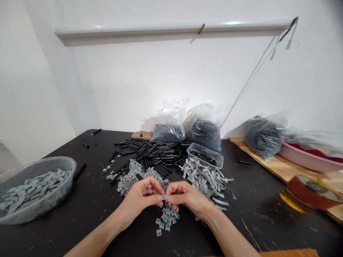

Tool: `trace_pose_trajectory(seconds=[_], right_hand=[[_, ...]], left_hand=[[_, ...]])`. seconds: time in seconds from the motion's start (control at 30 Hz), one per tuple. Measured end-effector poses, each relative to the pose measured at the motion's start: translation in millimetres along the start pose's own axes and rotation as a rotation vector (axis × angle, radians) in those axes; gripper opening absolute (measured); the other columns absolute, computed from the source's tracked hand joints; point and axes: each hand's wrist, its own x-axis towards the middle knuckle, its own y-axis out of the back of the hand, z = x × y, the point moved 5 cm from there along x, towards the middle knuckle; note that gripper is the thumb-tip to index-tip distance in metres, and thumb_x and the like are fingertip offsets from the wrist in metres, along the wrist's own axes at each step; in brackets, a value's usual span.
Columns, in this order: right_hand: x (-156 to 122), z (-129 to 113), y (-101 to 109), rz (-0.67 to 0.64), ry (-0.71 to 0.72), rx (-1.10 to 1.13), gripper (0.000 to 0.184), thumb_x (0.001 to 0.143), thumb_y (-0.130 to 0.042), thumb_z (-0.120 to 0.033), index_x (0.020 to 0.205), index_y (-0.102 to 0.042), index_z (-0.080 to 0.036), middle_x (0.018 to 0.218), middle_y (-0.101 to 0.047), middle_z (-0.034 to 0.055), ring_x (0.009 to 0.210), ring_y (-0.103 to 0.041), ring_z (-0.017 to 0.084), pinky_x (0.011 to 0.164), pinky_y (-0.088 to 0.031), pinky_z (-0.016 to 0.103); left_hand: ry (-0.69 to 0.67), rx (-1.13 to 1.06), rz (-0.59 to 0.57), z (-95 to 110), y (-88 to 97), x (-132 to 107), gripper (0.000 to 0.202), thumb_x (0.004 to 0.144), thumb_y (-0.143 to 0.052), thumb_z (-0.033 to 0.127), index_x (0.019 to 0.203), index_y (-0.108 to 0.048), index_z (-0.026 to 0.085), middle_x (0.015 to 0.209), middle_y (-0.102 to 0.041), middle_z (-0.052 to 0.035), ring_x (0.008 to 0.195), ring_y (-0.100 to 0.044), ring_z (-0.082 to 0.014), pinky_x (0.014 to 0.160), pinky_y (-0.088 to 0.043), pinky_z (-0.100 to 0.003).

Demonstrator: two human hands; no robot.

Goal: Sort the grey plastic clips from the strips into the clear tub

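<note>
My left hand and my right hand meet at the middle of the black table. Thumbs and fingertips of both are pinched on one small grey plastic clip, largely covered by the fingers. Below them lies a loose cluster of similar grey clips. Behind my left hand is a bigger heap of grey clips. Farther back spreads a pile of black tubes. Beyond my right hand lies a heap of grey strips.
A clear bowl of grey pieces stands left. A clear plastic box holds small black parts. Bags of dark parts lean by the wall. At right are a wooden board, a pink basin and a tape roll.
</note>
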Motion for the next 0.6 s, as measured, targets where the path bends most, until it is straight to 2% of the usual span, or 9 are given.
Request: trace_pose_trajectory(seconds=[0.37,0.6], right_hand=[[0.8,0.9,3.1,0.048,0.01,-0.068,0.025,0.073,-0.076,-0.032,0.078,-0.067,-0.009,0.062,-0.057,-0.0006,0.053,-0.047,0.006,0.053,-0.037,0.018],[3.4,2.5,8.8,0.145,0.033,-0.036,0.031,0.061,-0.085,-0.029,0.077,-0.065,-0.011,0.064,-0.062,-0.0001,0.052,-0.052,0.007,0.052,-0.042,0.019]], left_hand=[[0.016,-0.001,-0.002,-7.6,4.8,1.2,0.017,0.073,-0.078,0.024,0.083,-0.067,0.015,0.081,-0.07,-0.0033,0.075,-0.064,-0.0149,0.076,-0.051,-0.029],[0.052,-0.059,0.006,-8.2,5.9,1.7,0.016,0.069,-0.08,0.022,0.076,-0.067,0.015,0.089,-0.073,-0.0057,0.077,-0.065,-0.0149,0.075,-0.052,-0.028]])
